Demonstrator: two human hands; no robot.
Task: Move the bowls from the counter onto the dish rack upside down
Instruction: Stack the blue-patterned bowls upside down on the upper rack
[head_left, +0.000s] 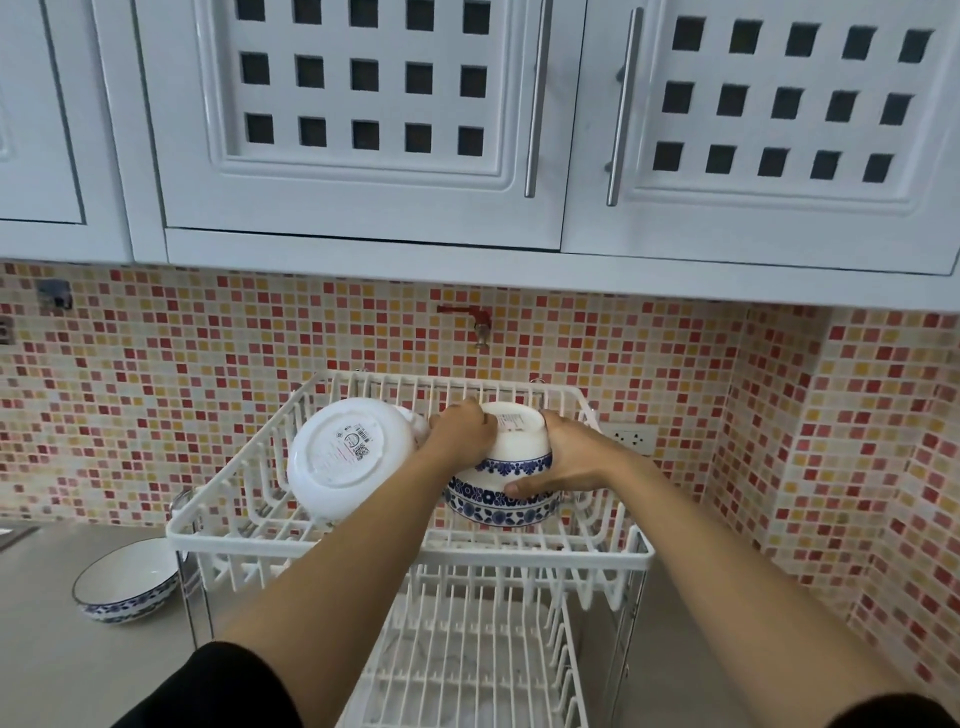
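A white two-tier dish rack (405, 545) stands on the counter against the tiled wall. On its upper tier a blue-and-white patterned bowl (501, 501) sits upside down, base up. My left hand (460, 434) grips its left side and my right hand (569, 457) grips its right side, thumb on the patterned band. To the left of it a plain white bowl (340, 457) leans tilted in the rack with its labelled base facing me. A third bowl (127, 579), blue-patterned outside and white inside, rests upright on the counter left of the rack.
The rack's lower tier (467, 660) holds no dishes. Grey counter (62, 660) runs left of the rack. White cabinets (363, 130) hang overhead. A red tap (475, 319) and a wall socket (631, 439) sit on the mosaic backsplash behind the rack.
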